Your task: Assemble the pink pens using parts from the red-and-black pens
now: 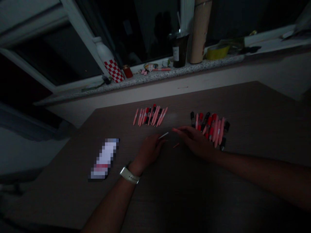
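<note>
My left hand (149, 149), with a light watch on its wrist, is closed on a thin white pen refill (163, 135) that sticks out past its fingers. To the right, my right hand (194, 139) pinches a pink pen barrel (175, 129), mostly covered by the fingers. A small pink pen part (176, 145) lies on the table between the hands. Behind the right hand is a group of pink, red and black pens (218, 131), partly hidden by it. Another row of similar pens (150, 116) lies farther back, beyond the left hand.
A blurred-out phone (104, 159) lies left of my left hand on the brown table (80, 142). Along the granite windowsill (155, 75) stand a checkered white bottle (110, 63), a dark cup with a straw (179, 51), a tall tube (199, 32) and yellow tape (217, 52).
</note>
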The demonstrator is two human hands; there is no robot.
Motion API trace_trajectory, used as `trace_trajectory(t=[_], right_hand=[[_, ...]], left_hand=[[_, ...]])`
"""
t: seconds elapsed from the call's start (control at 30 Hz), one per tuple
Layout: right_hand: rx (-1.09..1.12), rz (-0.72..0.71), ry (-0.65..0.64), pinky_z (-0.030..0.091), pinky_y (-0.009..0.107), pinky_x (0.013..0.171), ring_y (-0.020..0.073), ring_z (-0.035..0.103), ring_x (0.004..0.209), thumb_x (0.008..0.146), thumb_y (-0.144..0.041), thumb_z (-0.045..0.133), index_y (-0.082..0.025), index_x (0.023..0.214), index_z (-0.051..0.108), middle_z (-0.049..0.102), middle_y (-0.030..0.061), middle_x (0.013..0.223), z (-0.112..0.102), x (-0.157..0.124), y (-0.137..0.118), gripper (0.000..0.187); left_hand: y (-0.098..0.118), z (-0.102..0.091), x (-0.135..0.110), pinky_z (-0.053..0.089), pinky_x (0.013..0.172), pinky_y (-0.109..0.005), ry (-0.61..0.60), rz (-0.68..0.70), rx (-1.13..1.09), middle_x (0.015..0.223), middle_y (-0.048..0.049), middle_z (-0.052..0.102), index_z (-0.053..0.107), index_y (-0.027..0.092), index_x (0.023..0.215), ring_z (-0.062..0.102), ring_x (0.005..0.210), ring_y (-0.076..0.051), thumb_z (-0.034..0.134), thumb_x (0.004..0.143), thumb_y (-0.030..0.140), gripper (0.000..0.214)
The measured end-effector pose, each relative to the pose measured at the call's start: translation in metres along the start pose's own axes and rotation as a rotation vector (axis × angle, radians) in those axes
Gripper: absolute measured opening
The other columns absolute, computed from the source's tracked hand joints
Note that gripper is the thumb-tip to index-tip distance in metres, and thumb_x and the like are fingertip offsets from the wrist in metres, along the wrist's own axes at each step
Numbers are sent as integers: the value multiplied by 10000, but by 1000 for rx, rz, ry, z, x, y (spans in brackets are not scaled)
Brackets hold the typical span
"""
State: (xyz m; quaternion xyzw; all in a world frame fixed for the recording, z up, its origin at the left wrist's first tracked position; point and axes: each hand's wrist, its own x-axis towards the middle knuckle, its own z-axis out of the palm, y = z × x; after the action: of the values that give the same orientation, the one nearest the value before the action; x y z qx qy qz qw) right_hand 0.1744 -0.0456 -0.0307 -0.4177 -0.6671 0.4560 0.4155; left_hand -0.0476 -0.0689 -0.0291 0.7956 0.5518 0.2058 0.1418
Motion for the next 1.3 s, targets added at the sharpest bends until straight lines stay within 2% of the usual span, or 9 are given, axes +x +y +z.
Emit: trace_trajectory(t=[0.17, 0.37, 0.5, 0.6, 0.77, 0.9, 1.03, 1.13, 1.3], right_hand=[[46, 3, -45, 536, 311, 787, 199, 680, 933, 916, -479, 583, -222, 1105, 694, 732, 49, 1054, 1, -1, -1, 338], [40, 3, -96, 554, 327, 787, 198, 710, 888, 907, -436, 608, -227, 1096, 702, 731, 56, 1078, -1, -3, -1, 297], [45, -1, -110, 555, 324, 781, 196, 708, 900, 919, -435, 592, -224, 1104, 694, 730, 58, 1079, -1, -3, 0, 298], [1, -25, -70, 541, 310, 771, 191, 697, 901, 942, -450, 558, -214, 1107, 674, 725, 54, 1060, 0, -3, -1, 310], [-292, -102, -3, 500, 323, 780, 219, 670, 922, 970, -408, 517, -197, 1113, 631, 710, 83, 1026, 1, -7, 0, 280], [-539, -194, -122, 479, 348, 794, 244, 645, 932, 894, -323, 638, -182, 1081, 633, 684, 96, 1024, 1, -10, 6, 234], [-573, -235, -246, 469, 333, 779, 228, 640, 925, 903, -232, 617, -187, 1059, 648, 675, 81, 1012, -1, -11, 8, 165], [-552, -240, -268, 463, 322, 773, 215, 643, 904, 944, -226, 565, -185, 989, 666, 677, 75, 959, -2, -11, 5, 118], [-542, -206, -249, 462, 322, 752, 221, 654, 877, 963, -252, 542, -170, 942, 662, 693, 86, 927, -2, -10, 5, 147]], left_hand=[[7, -3, 1, 460, 728, -289, 134, -69, -130, 903, -38, 664, 611, 179, 1017, 608, 808, -176, 480, 988, 321, 195], [13, -6, 1, 454, 710, -266, 239, -98, -187, 882, -23, 660, 612, 174, 995, 590, 764, -150, 492, 974, 288, 167], [14, -6, 1, 452, 717, -267, 222, -96, -191, 857, -17, 655, 617, 179, 961, 591, 768, -152, 489, 975, 299, 176], [16, -6, 1, 450, 713, -271, 214, -78, -190, 849, -20, 655, 617, 175, 952, 598, 772, -157, 495, 971, 287, 167], [15, -6, 1, 435, 704, -268, 224, -68, -170, 850, -17, 648, 614, 178, 959, 591, 759, -152, 487, 979, 286, 168], [12, -5, 0, 434, 700, -272, 226, -77, -161, 844, -16, 641, 617, 180, 972, 582, 749, -152, 495, 977, 283, 160], [11, -5, 0, 443, 713, -279, 225, -71, -160, 856, -19, 639, 622, 182, 990, 582, 759, -155, 496, 982, 299, 172], [11, -6, 0, 448, 725, -284, 209, -63, -155, 864, -26, 642, 621, 178, 996, 582, 771, -160, 494, 984, 306, 181], [11, -5, 0, 442, 735, -281, 191, -30, -156, 863, -23, 638, 608, 175, 968, 581, 786, -158, 489, 988, 298, 173]])
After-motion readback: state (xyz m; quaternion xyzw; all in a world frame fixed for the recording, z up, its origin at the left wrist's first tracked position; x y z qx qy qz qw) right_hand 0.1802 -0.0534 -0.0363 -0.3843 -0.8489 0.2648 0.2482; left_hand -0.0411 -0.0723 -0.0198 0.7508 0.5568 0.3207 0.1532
